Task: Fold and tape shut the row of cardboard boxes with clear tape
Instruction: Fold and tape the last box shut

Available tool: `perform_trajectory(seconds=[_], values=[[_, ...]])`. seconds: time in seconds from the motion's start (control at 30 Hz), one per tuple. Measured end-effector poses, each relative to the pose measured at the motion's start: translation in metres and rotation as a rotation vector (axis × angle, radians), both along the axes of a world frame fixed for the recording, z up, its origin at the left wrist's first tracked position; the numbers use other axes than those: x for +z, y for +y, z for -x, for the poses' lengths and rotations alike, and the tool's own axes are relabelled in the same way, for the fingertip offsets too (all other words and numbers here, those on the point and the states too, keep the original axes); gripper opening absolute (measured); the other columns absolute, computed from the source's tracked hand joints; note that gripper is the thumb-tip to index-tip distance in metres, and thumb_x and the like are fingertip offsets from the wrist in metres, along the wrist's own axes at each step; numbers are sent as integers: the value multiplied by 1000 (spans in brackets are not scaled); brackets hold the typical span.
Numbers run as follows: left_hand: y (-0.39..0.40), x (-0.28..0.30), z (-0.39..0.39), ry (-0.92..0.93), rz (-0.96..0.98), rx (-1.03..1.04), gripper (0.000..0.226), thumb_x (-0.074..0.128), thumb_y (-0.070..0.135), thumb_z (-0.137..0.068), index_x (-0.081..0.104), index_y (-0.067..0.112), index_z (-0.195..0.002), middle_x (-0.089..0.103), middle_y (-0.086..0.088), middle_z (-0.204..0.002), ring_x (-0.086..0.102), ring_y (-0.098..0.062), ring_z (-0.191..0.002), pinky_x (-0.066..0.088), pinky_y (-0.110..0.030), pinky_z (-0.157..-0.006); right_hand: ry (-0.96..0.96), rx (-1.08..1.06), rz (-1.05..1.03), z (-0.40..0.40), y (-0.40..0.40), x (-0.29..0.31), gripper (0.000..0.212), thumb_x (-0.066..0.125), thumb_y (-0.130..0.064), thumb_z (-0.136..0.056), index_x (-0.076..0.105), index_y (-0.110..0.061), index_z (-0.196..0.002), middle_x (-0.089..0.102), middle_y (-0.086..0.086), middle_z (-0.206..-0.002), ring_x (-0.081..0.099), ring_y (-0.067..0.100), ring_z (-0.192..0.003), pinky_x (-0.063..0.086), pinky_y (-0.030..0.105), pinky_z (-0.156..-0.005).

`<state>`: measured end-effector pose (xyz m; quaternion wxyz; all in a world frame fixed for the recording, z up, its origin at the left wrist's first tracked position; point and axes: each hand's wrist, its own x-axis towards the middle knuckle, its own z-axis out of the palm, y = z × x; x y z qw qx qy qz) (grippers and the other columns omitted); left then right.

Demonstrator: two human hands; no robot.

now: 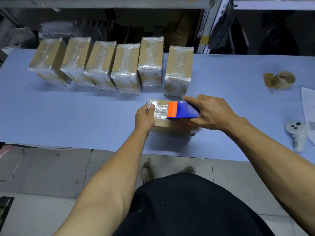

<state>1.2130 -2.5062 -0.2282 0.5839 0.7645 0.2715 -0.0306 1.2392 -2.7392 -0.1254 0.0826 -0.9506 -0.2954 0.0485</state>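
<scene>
Your black-clad lap fills the bottom of the view, and just beyond it your two forearms reach over the table (68, 120) edge to the job in hand. Left hand (144, 116) is curled round the near-left end of the small cardboard box (161, 122), thumb up on the taped top, pinning it down on the blue surface. Right hand (210, 112) grips the blue-and-orange tape dispenser (180, 110), which sits on the box top with a strip of clear tape (159, 109) laid between it and your left thumb. Behind, a row of six wrapped boxes (110, 65) stands on end, all glossy with tape, the rightmost just beyond your dispenser. By my reckoning this is the last box and the job is nearly home. That box looks light and fairly stiff, so it will likely skate on the smooth table if the dispenser drags; hold it by the end and corners where the card is strongest, not the middle of a flap. Taped faces look slick, so trust bare cardboard edges for grip. Off to the right lie spent tape cores (279, 80), a white controller (297, 133) and some paper sheets (308, 106).
</scene>
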Motion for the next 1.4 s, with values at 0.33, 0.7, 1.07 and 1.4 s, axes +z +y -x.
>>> perform_trajectory(seconds=[0.33, 0.7, 1.07, 1.4], values=[[-2, 2, -3, -6, -38, 37, 26, 51, 35, -105, 68, 17, -97, 63, 3, -78, 54, -10, -66, 40, -10, -42, 77, -183, -78, 8, -82, -31, 65, 71, -53, -77, 44, -39, -134, 62, -7, -103, 60, 22, -91, 34, 23, -62], [-47, 25, -16, -41, -976, -516, 51, 33, 31, -110, 30, 10, -156, 17, -10, -168, 7, -27, -157, 5, -48, -124, 71, -229, -149, 2, -88, -50, 62, 71, -49, -74, 49, -38, -130, 61, -6, -95, 60, 24, -89, 36, 27, -65], [-95, 11, -26, 104, -990, -696, 63, 22, 51, -104, 15, 24, -161, 0, -1, -171, -10, -29, -156, -3, -64, -120, 142, -221, -219, 2, -95, -62, 66, 70, -52, -76, 46, -36, -135, 64, -4, -107, 59, 22, -96, 37, 26, -67], [-98, 16, -23, 95, -959, -653, 62, 22, 61, -103, 34, 26, -152, 14, 0, -169, -6, -25, -157, -1, -61, -121, 258, -260, -183, 12, -160, -71, 58, 70, -52, -76, 43, -44, -127, 57, -9, -92, 55, 17, -83, 39, 28, -64]])
